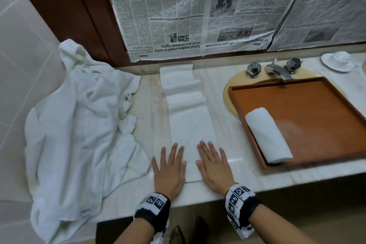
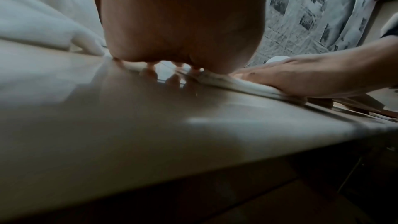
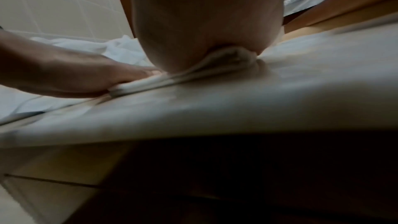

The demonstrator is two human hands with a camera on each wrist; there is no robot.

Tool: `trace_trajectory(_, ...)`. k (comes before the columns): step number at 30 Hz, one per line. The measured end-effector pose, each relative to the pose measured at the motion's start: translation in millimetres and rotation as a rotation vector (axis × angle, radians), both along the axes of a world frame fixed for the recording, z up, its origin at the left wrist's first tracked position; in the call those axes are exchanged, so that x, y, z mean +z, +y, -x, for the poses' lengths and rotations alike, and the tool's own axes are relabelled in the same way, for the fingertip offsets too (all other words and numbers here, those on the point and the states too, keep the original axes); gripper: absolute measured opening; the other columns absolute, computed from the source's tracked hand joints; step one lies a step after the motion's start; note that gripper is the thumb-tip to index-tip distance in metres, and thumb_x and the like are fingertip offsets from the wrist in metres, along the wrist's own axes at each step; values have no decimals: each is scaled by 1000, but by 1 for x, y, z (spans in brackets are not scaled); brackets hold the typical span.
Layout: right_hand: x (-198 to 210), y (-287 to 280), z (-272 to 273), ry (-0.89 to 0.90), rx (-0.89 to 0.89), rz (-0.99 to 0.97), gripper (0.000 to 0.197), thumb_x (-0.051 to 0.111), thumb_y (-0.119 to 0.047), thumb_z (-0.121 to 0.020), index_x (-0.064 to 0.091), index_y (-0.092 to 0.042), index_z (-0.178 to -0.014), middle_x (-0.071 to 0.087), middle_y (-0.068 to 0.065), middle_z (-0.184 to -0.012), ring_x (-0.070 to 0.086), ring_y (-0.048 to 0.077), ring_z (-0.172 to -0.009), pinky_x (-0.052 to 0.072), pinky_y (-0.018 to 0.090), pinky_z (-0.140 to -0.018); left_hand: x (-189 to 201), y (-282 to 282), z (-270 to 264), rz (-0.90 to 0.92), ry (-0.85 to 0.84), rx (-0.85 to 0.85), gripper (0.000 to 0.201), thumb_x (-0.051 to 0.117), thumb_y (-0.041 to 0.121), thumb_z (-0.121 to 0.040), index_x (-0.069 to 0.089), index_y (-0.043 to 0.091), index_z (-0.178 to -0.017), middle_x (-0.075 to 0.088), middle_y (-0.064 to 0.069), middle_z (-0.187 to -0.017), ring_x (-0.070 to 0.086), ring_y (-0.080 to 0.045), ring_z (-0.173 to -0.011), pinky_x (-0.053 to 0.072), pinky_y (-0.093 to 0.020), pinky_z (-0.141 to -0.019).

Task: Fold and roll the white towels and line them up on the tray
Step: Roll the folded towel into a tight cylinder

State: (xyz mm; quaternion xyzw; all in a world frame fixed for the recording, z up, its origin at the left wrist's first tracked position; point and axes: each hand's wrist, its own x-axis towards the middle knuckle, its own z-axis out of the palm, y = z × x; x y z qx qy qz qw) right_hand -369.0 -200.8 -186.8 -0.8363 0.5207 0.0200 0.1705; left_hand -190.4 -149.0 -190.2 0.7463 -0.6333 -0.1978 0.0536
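A white towel [image 1: 189,117], folded into a long narrow strip, lies on the marble counter [image 1: 237,144] and runs from the front edge to the back wall, rippled at its far end. My left hand [image 1: 170,166] and right hand [image 1: 213,166] lie flat side by side on its near end, fingers straight, pressing it down. In the left wrist view the towel's near edge [image 2: 237,83] shows under my right hand [image 2: 301,76]. In the right wrist view the towel edge [image 3: 193,72] bunches under my right palm, my left hand [image 3: 75,76] beside it. A rolled white towel [image 1: 268,134] lies in the brown wooden tray [image 1: 316,117].
A heap of loose white towels [image 1: 79,125] covers the counter's left part and hangs over its front edge. The tray sits over a sink with a chrome tap [image 1: 277,69]. A white cup and saucer [image 1: 338,60] stand at the back right. Newspaper [image 1: 198,12] covers the wall.
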Motion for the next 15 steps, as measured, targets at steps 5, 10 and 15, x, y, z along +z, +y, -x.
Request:
trace_trajectory(5, -7, -7, 16, 10, -45, 8, 66, -8, -54, -95, -7, -31, -157, -17, -18, -161, -19, 8, -149, -15, 36, -120, -6, 1, -2, 17, -30, 38, 57, 3, 51, -101, -4, 43, -156, -14, 23, -161, -10, -16, -153, -7, -49, -120)
trace_trajectory(10, 3, -14, 30, -91, -219, 17, 57, 20, -38, -103, 20, -19, -158, 15, -3, -165, 15, 20, -151, 13, 41, -121, 3, -1, -6, 53, 107, 80, 66, 8, 52, -95, 23, 33, -156, 15, 10, -165, 8, -20, -153, 4, -50, -121)
trace_trajectory(15, 15, 19, 55, -259, 66, 97, 43, 44, -45, -88, 62, -20, -119, 55, -2, -121, 53, 17, -107, 45, 30, -88, -1, 24, -18, 282, 277, -153, 45, 56, 57, -87, 63, 32, -124, 54, 10, -132, 51, -14, -119, 42, -39, -101)
